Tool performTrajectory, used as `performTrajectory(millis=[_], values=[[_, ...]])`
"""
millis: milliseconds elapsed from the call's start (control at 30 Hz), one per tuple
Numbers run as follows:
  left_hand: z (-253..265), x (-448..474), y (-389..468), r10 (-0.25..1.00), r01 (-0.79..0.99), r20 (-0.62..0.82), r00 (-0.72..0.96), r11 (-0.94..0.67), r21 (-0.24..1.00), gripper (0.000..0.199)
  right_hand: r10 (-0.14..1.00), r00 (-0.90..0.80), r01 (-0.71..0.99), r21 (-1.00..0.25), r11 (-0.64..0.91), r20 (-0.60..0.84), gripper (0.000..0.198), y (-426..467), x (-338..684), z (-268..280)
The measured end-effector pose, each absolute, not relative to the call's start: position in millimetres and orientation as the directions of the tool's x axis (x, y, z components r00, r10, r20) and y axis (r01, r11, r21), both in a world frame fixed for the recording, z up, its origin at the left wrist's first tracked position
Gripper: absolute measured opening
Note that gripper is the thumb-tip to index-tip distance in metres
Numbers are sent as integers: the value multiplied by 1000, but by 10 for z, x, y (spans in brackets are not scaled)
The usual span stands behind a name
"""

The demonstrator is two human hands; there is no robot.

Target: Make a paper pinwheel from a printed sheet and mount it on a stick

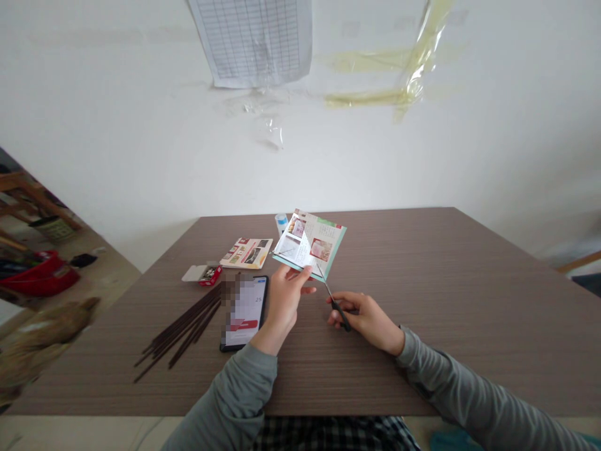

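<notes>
My left hand [285,299] pinches the lower edge of a printed colour page [310,244] with a teal border and holds it tilted up above the table. My right hand [364,319] grips black-handled scissors [332,299], whose thin blades point up and touch the page's lower right edge. Both sleeves are grey.
On the brown wood-grain table [446,300] lie a phone [245,311] with a lit screen, a bundle of dark thin sticks [181,329], a small red-and-white box [205,274], another printed sheet [246,252] and a small bottle with a blue cap [281,222]. A white wall stands behind.
</notes>
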State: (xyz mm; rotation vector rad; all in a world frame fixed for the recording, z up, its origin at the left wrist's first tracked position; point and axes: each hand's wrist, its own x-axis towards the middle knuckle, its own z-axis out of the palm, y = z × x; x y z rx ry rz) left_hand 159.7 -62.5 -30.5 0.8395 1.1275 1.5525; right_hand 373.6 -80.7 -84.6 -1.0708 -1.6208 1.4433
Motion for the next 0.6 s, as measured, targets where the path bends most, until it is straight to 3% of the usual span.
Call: performTrajectory(millis=[600], values=[[-307, 1630, -653, 954, -251, 0, -299, -79, 965, 56, 907, -421, 78, -996, 36, 0, 57, -856, 3639, -879]])
